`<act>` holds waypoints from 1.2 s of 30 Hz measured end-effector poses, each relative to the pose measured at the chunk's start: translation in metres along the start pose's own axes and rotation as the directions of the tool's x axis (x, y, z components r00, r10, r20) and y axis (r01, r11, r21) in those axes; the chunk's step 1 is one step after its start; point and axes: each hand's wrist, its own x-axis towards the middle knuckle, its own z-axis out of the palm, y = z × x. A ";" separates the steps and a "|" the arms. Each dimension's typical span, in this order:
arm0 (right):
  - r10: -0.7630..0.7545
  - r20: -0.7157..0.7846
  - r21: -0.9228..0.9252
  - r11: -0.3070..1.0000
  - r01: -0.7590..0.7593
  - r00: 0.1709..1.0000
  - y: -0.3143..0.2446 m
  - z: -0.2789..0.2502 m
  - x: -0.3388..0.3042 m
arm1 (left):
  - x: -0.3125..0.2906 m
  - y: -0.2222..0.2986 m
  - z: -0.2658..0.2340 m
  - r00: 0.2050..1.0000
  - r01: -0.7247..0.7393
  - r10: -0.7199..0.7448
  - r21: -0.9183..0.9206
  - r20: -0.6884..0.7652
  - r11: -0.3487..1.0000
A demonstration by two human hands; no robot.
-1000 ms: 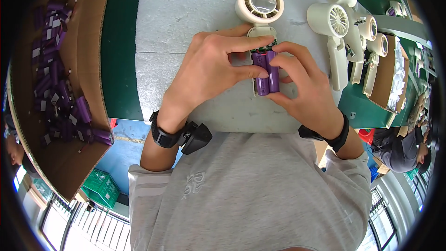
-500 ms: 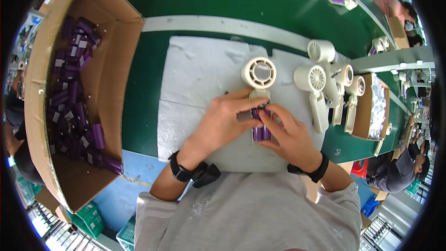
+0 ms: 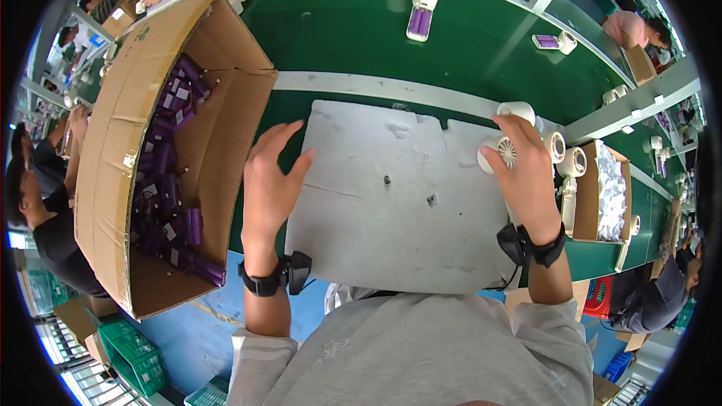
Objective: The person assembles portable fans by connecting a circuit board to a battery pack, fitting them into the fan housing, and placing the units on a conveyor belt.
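My left hand (image 3: 272, 177) is raised with thumb and fingers spread, holding nothing, between the carton and the left edge of the white foam pad (image 3: 398, 218). At the pad's right side, my right hand (image 3: 530, 173) reaches over a cream handheld fan (image 3: 495, 156) with a round slotted grille. Its thumb and fingers are apart around the fan head; whether they touch it cannot be made out. The hand hides the fan's handle. Beyond the metal rail, an opened handheld fan (image 3: 421, 15) with purple batteries in its handle lies on the green surface.
At left stands a deep carton (image 3: 252, 105) of purple batteries (image 3: 162, 180). Several more fans (image 3: 571, 162) crowd the right, beside a small box of white pieces (image 3: 611, 188). A metal rail (image 3: 353, 84) crosses behind the pad. Other people sit and work around.
Both hands have let go of the opened fan and moved apart, left hand leftward, right hand to the fans. An opened fan now lies beyond the rail. The view has tilted up.
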 end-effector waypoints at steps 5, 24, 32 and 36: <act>0.101 -0.046 0.009 0.995 -0.100 0.994 0.019 0.015 -0.032 | 0.109 0.022 0.048 0.925 -0.254 0.299 -0.206 0.234 0.945; 0.124 0.006 0.103 0.987 -0.124 0.992 0.028 0.022 -0.034 | 0.366 0.045 0.224 0.991 -0.130 0.130 0.014 0.009 0.991; -0.027 -0.302 0.216 0.972 0.096 0.953 0.001 0.021 -0.042 | 0.170 0.052 0.058 0.841 0.176 0.085 -0.419 0.535 0.891; -0.152 -0.104 0.336 0.925 0.179 0.983 -0.016 0.023 -0.046 | 0.072 0.060 0.048 0.613 0.295 0.129 -0.377 0.780 0.878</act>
